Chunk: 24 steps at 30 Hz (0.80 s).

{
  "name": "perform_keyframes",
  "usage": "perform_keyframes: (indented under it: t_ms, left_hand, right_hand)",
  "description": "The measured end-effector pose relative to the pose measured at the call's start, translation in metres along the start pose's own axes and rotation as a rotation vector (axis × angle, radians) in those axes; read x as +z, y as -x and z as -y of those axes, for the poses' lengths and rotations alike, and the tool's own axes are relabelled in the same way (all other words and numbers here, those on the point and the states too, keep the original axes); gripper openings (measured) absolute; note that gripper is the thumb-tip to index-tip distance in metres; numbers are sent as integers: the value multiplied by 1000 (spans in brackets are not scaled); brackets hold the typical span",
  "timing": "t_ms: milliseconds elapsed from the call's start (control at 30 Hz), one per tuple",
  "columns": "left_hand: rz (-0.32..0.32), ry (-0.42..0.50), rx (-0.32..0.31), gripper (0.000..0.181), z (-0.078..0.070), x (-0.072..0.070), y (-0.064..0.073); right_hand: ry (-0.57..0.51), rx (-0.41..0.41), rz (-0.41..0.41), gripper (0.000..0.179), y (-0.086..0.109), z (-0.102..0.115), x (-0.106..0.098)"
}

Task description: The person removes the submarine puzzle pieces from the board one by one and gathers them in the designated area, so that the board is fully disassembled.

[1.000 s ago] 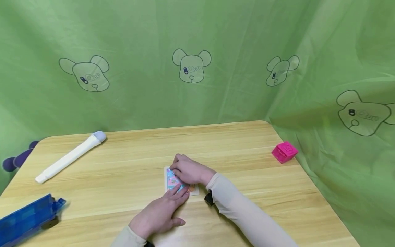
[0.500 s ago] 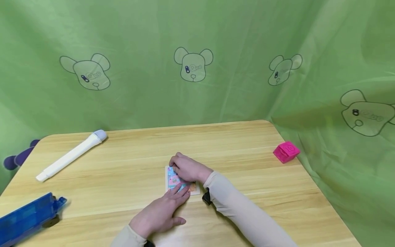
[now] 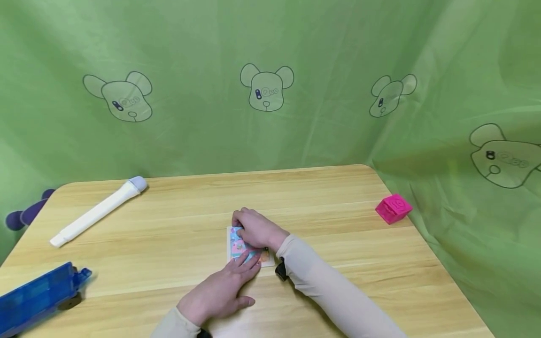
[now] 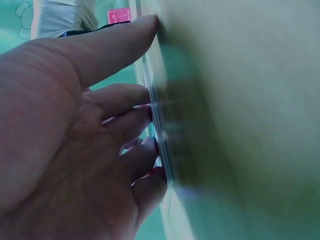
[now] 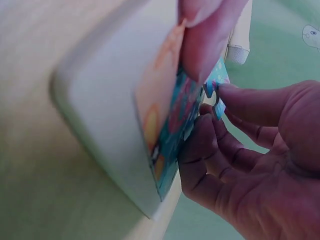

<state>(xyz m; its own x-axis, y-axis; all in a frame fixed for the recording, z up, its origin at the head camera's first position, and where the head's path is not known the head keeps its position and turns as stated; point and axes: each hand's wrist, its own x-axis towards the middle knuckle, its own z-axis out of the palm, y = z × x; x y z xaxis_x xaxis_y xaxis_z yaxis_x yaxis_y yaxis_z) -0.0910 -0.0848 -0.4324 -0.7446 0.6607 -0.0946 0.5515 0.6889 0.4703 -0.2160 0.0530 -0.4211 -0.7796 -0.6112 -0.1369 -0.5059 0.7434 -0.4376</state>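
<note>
A small jigsaw puzzle in a white tray (image 3: 228, 246) lies at the middle of the table, printed in pink, blue and orange. My left hand (image 3: 221, 290) rests on its near part with straight fingers pressing down; in the left wrist view the fingertips (image 4: 145, 112) touch its top. My right hand (image 3: 259, 231) is over the far right part and covers much of the picture. In the right wrist view the thumb and fingers pinch a teal puzzle piece (image 5: 220, 75) with a rounded notch, at the far side of the tray. Whether that piece lies flat is hard to tell.
A white toy microphone (image 3: 99, 211) lies at the back left of the wooden table. At the front left stands a blue see-through toy wagon (image 3: 38, 295). A pink cube (image 3: 393, 209) sits by the right edge. Green cloth (image 3: 190, 141) hangs behind.
My right hand has shifted slightly left and away from me over the puzzle. The left hand has stayed in place. The whole head view has drifted a little.
</note>
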Motion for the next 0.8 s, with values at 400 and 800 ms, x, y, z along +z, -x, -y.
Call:
perform_keyframes:
  t_ms: [400, 800]
  left_hand:
    - [-5, -5, 15, 75, 0, -1, 0]
    - [-15, 6, 21, 77, -1, 0, 1]
  right_hand:
    - [-246, -56, -88, 9, 10, -10, -15]
    - [-417, 53, -200, 13, 25, -77, -54]
